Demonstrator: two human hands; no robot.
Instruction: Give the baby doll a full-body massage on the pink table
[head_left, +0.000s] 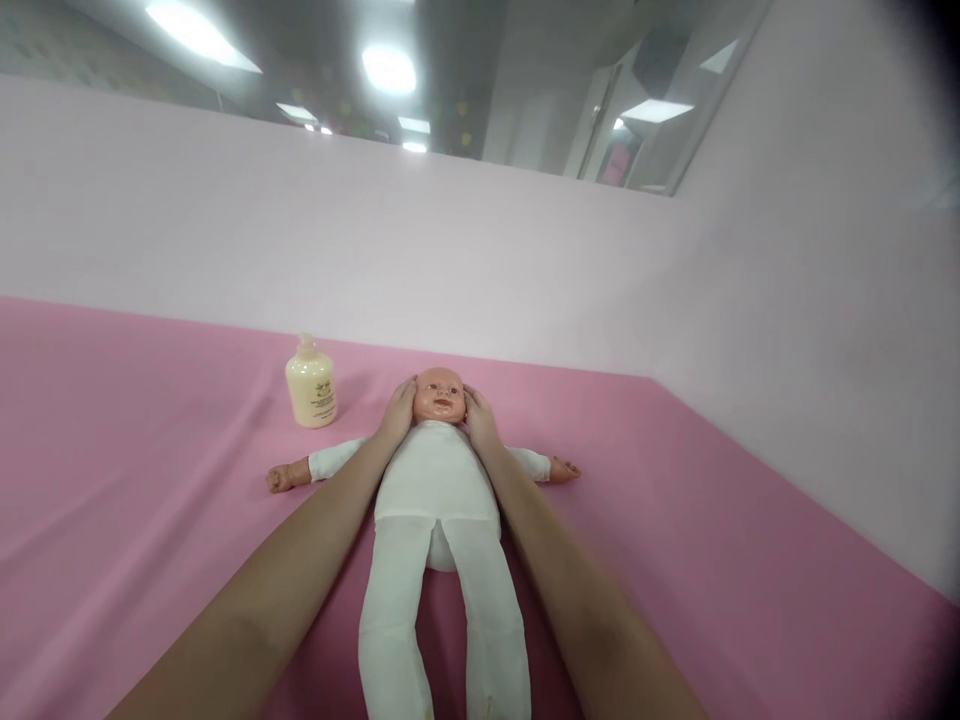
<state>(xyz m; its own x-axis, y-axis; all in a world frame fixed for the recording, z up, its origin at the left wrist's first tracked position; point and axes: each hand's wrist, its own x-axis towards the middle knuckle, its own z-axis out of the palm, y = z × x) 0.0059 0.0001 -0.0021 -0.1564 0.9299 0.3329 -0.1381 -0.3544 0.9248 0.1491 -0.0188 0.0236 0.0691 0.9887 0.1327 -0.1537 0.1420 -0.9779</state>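
The doll [437,475] lies face up at the lower centre of the frame, long axis running from its head [440,396] to the bottom edge, the left hand [401,408] and right hand [479,412] (neither nearer) flat in grip against the head's opposite sides.

One left hand [400,410] and one right hand [481,416], two forearms [292,575], one doll [439,475] with one head [440,393], two arms [332,460] and two legs [390,610], one bottle [312,390] with one pump [305,344], one cloth [142,440] and one glass pane [450,60] are in view.
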